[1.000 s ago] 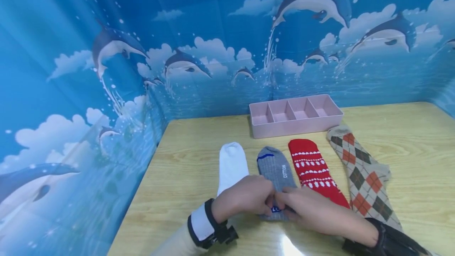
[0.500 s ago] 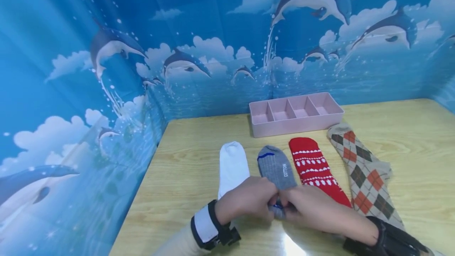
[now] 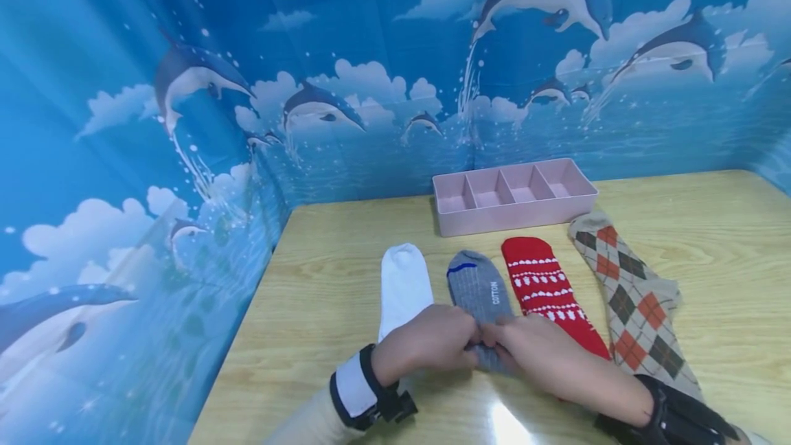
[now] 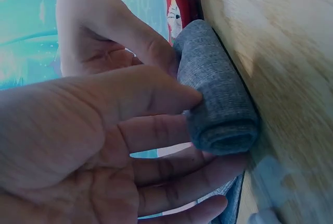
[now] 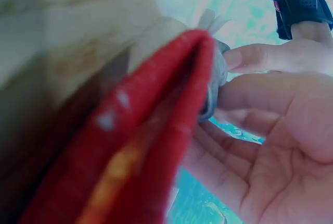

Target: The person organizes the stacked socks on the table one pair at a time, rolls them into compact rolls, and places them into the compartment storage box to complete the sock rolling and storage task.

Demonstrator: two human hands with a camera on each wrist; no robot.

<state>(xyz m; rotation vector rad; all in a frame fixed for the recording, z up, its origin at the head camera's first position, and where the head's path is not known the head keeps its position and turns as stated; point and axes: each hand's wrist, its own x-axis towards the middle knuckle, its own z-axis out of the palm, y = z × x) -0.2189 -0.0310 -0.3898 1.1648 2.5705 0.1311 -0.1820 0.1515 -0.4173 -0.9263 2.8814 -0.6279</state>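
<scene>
A grey sock marked COTTON lies flat on the table, toe pointing away from me. Its near end is wound into a tight roll. My left hand pinches one end of that roll, thumb on top and fingers beneath. At the other end, my right hand grips the roll between thumb and fingers. In the head view the hands hide most of the roll. To the left is a white sock, partly behind my left hand. A red patterned sock lies to the right, partly under my right forearm.
An argyle sock lies at the far right of the row. Behind the socks stands a pink four-section box at the back of the wooden table. A dolphin-print curtain hangs behind and to the left.
The near end of the grey sock has been rolled further toward the toe, hiding the blue lettering seen near the cuff earlier. Both hands have edged slightly forward with it.
</scene>
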